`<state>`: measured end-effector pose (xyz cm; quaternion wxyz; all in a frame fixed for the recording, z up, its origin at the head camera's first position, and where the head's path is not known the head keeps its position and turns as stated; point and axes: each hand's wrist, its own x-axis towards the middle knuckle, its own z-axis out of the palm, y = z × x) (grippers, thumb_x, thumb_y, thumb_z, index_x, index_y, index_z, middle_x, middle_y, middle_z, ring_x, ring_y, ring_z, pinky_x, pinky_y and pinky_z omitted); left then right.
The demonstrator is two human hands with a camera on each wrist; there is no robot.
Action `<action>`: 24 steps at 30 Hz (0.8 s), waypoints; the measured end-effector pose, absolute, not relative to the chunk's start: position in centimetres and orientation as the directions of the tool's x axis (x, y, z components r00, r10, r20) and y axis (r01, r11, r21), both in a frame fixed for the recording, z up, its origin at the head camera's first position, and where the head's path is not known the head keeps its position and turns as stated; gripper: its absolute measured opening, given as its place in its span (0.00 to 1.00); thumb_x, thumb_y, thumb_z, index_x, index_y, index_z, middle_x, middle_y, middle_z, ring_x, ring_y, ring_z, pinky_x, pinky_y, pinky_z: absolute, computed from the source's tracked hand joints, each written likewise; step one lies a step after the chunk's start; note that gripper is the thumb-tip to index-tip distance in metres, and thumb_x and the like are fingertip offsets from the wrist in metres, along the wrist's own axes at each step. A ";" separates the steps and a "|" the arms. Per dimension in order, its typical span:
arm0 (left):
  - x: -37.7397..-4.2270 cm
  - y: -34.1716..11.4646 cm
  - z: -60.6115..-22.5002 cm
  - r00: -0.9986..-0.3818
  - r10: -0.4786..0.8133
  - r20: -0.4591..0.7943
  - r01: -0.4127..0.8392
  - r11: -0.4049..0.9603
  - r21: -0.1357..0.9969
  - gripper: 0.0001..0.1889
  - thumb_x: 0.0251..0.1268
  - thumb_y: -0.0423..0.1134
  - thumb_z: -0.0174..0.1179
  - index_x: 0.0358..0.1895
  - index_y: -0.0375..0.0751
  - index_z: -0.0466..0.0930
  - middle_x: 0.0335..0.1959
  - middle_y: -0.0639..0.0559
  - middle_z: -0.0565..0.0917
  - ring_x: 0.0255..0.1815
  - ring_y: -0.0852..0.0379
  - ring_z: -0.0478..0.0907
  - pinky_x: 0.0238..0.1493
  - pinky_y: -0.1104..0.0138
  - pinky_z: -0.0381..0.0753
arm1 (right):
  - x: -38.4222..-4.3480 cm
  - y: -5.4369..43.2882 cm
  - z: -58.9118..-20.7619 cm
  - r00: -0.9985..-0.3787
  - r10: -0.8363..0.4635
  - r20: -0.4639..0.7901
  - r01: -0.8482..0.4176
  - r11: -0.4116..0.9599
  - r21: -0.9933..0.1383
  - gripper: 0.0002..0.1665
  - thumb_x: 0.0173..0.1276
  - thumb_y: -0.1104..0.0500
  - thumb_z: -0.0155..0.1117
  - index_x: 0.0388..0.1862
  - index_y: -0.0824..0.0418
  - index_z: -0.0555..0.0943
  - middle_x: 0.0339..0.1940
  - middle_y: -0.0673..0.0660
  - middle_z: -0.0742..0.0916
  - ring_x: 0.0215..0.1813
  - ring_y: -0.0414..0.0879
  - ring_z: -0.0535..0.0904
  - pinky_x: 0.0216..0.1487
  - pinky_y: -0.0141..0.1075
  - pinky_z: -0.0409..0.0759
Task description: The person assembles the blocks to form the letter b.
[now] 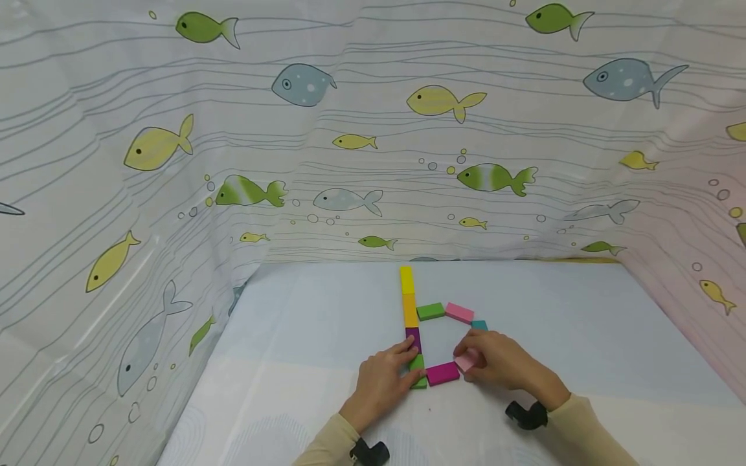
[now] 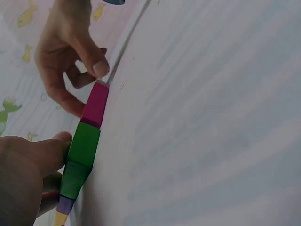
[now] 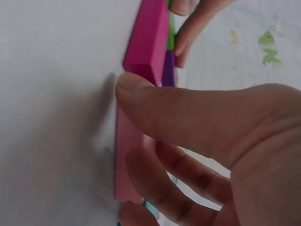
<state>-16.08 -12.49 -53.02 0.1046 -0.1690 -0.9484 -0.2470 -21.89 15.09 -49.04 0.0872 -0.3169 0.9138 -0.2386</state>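
Observation:
My right hand [image 1: 507,362] pinches a light pink block [image 3: 128,165] between thumb and fingers, beside one end of a magenta block [image 1: 443,373]. The magenta block's other end is close to a green block [image 1: 418,364]. My left hand [image 1: 381,382] rests on the lower part of an upright row, its fingers touching the green block and a purple block [image 1: 414,332]. Above these, the row continues with an orange block [image 1: 410,310] and a yellow block [image 1: 406,279]. The right hand partly hides the pink block and a teal block [image 1: 480,325].
A second green block [image 1: 430,311] and another pink block [image 1: 459,312] curve from the row toward the teal one. The pale tabletop [image 1: 303,323] meets a fish-print curtain [image 1: 350,226] at the back and sides. Black wrist cameras [image 1: 526,415] sit at both cuffs.

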 end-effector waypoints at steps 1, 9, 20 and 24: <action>-16.1 -12.5 -53.1 -0.920 0.270 0.285 0.375 0.819 0.434 0.25 0.66 0.53 0.74 0.62 0.46 0.89 0.67 0.54 0.86 0.60 0.48 0.89 0.40 0.67 0.87 | -22.0 15.3 -48.8 -0.788 -0.615 -0.011 -0.528 0.685 -0.502 0.25 0.59 0.50 0.85 0.55 0.49 0.89 0.51 0.47 0.88 0.37 0.36 0.75 0.38 0.29 0.79; -16.2 -12.6 -53.2 -0.917 0.279 0.286 0.382 0.819 0.428 0.25 0.66 0.53 0.74 0.62 0.46 0.88 0.68 0.54 0.85 0.60 0.48 0.89 0.37 0.68 0.86 | -24.0 19.4 -47.7 -0.849 -0.522 0.081 -0.473 0.684 -0.555 0.33 0.62 0.56 0.83 0.66 0.57 0.83 0.61 0.61 0.85 0.34 0.34 0.79 0.31 0.31 0.80; -16.2 -12.6 -53.2 -0.920 0.278 0.277 0.380 0.812 0.444 0.24 0.67 0.53 0.73 0.62 0.45 0.88 0.68 0.54 0.85 0.61 0.47 0.88 0.36 0.70 0.85 | -25.9 21.5 -50.3 -0.856 -0.517 0.010 -0.398 0.645 -0.652 0.38 0.65 0.54 0.81 0.72 0.59 0.79 0.65 0.63 0.84 0.36 0.39 0.78 0.35 0.31 0.80; -16.1 -12.6 -53.2 -0.919 0.279 0.278 0.380 0.814 0.439 0.24 0.67 0.53 0.74 0.62 0.45 0.89 0.68 0.53 0.85 0.61 0.48 0.88 0.37 0.69 0.86 | -26.0 21.4 -50.9 -0.859 -0.512 0.007 -0.394 0.653 -0.647 0.37 0.65 0.55 0.81 0.72 0.59 0.79 0.66 0.62 0.84 0.36 0.39 0.78 0.36 0.31 0.80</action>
